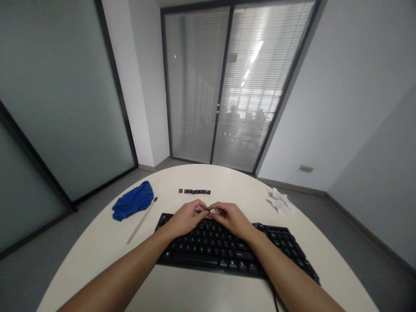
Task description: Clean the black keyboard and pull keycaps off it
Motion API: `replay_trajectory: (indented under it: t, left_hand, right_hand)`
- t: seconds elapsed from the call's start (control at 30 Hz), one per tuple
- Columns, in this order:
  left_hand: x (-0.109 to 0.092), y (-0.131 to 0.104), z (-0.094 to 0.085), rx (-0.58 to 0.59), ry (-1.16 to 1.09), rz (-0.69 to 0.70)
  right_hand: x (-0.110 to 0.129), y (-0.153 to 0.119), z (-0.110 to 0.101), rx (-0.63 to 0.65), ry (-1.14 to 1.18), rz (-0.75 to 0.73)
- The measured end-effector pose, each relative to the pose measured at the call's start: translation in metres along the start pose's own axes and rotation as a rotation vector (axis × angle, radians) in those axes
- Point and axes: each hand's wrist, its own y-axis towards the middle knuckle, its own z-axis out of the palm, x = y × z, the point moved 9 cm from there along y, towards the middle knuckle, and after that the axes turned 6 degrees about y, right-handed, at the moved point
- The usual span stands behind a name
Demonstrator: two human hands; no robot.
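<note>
A black keyboard (208, 249) lies on the pale round table (182, 290), partly covered by my arms. Above its top edge, my left hand (191, 216) and my right hand (230, 216) meet fingertip to fingertip. Both hands pinch at the same spot, where a small dark object (209, 212) shows between the fingers, too small to name. Just beyond the hands, several loose black keycaps (197, 191) stand in a row, with a single keycap (180, 190) a little apart at the row's left end.
A blue cloth (134, 201) lies crumpled at the left, beside a thin brush (141, 221) with a dark tip. At the right sits a crumpled white tissue (280, 202). The keyboard's cable (274, 297) runs off the near edge. Beyond the table are glass panels and walls.
</note>
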Motion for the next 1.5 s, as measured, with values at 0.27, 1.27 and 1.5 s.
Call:
replay_trajectory:
  t: [0.27, 1.27, 1.5]
  left_hand:
    - [0.001, -0.004, -0.001, -0.015, 0.240, -0.048]
    - [-0.012, -0.009, 0.001, -0.001, 0.520, 0.005]
    - [-0.012, -0.009, 0.001, 0.002, 0.528, -0.013]
  right_hand:
    - [-0.012, 0.001, -0.006, -0.038, -0.180, 0.083]
    - [-0.074, 0.059, -0.033, -0.087, -0.780, 0.490]
    - [-0.071, 0.064, -0.029, -0.086, -0.779, 0.478]
